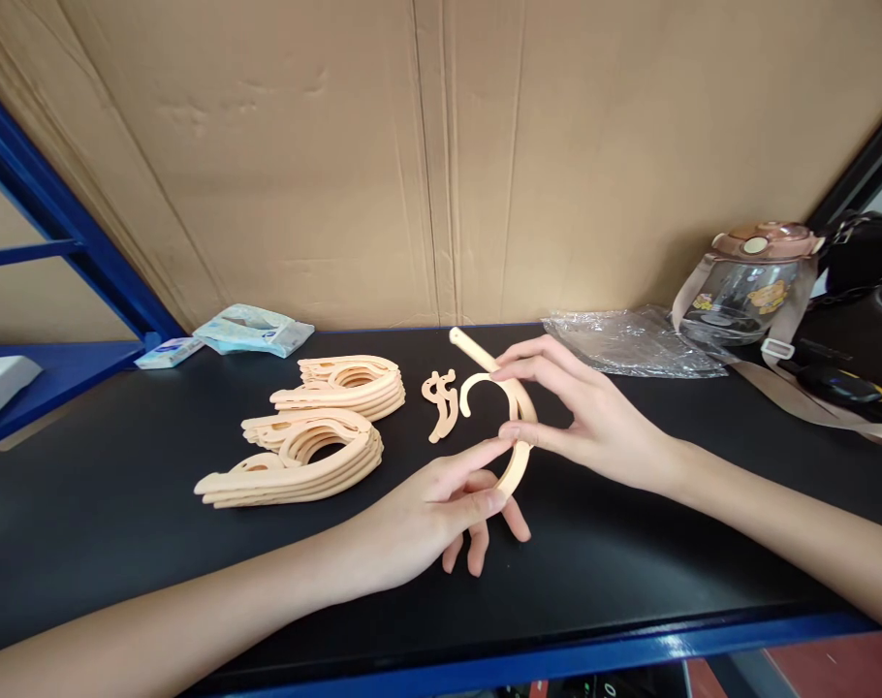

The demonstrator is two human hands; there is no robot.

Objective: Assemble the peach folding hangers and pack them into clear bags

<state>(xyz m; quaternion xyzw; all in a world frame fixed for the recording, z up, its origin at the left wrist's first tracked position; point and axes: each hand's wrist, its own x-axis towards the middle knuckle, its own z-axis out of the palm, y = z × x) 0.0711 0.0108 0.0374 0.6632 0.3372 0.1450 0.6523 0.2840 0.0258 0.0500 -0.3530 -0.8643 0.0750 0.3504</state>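
Left hand [441, 509]: thumb and fingers pinched on folding hanger's [526, 405] lower arm. Right hand [590, 397]: partly curled, gripping its middle. Hanger held above worktop [593, 557], hook leftward. Risk, judged: uneven pressure could slip the grip, dropping it. Leftward, folded-hanger stack [302, 481]; farther, small hanger-like piece [451, 417], second stack [368, 399].

"What's beyond the right hand [593, 407]?"
"Crumpled clear plastic [630, 344], then a strapped bottle [746, 296] farther right."
"And beyond the left hand [433, 504], leftward?"
"A pale-blue packet [259, 334] beside a smaller pack [169, 353]."
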